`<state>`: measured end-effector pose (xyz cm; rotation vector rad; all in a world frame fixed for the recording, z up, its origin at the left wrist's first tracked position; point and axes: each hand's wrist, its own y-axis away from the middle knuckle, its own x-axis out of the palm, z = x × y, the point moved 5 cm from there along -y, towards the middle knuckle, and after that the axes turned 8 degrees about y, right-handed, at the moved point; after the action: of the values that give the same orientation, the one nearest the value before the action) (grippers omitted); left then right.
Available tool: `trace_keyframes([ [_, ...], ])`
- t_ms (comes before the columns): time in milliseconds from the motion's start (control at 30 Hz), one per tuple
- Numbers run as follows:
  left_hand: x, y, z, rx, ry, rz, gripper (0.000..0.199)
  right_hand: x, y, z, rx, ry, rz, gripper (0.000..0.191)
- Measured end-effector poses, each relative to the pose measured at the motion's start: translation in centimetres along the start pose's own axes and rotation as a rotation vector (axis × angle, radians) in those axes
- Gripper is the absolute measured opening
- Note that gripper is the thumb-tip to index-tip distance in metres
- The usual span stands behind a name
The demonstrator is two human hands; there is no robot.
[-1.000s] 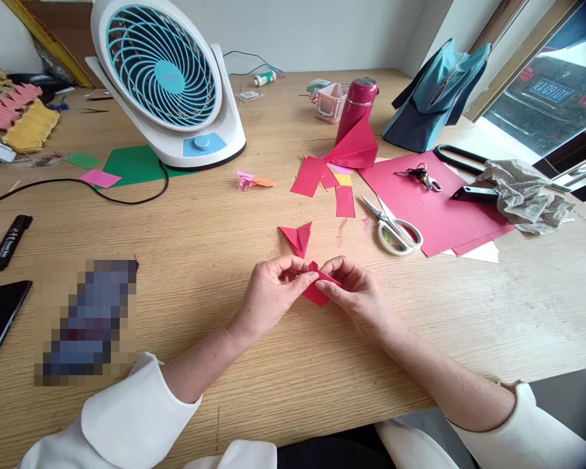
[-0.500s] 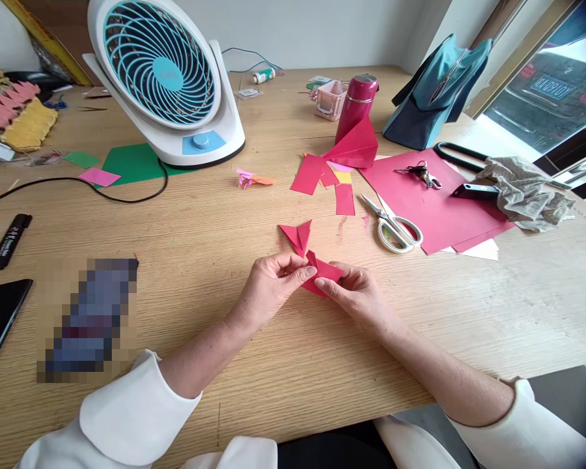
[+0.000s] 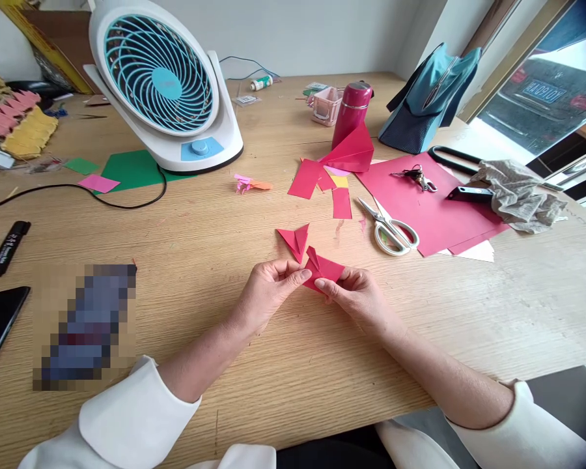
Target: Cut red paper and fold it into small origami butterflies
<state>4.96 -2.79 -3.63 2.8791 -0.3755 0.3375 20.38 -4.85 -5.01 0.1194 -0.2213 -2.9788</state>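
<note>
Between my two hands is a small piece of folded red paper, with a narrow raised fold near its upper left. My left hand pinches its left side, thumb on top. On the right side, my right hand grips it between thumb and fingers; the fingertips beneath are hidden. Just beyond my left fingers lies a second folded red paper piece, pointed in shape, on the wooden table. White-handled scissors rest further right, blades pointing away to the left.
Red paper sheets lie at the right under keys and a crumpled grey cloth. Red offcuts sit before a magenta bottle. A fan stands back left, a marker at far left, a teal bag back right.
The folded paper has tilted slightly in my hands, and its narrow fold now stands up more clearly. Both hands keep their hold. The whole view has shifted a little.
</note>
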Motion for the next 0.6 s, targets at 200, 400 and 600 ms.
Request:
trace_keyframes([
  [200, -0.4, -0.2, -0.2, 0.034, 0.05, -0.05, 0.03, 0.2, -0.1, 0.0, -0.048, 0.021, 0.097, 0.038],
  [400, -0.5, -0.4, -0.5, 0.048, -0.009, -0.036, 0.029, -0.3, -0.1, 0.3, -0.075, 0.059, 0.037, 0.045],
  [600, -0.7, -0.9, -0.4, 0.119, -0.111, 0.042, 0.021, -1.0, -0.1, 0.7, -0.106, 0.105, -0.019, 0.047],
])
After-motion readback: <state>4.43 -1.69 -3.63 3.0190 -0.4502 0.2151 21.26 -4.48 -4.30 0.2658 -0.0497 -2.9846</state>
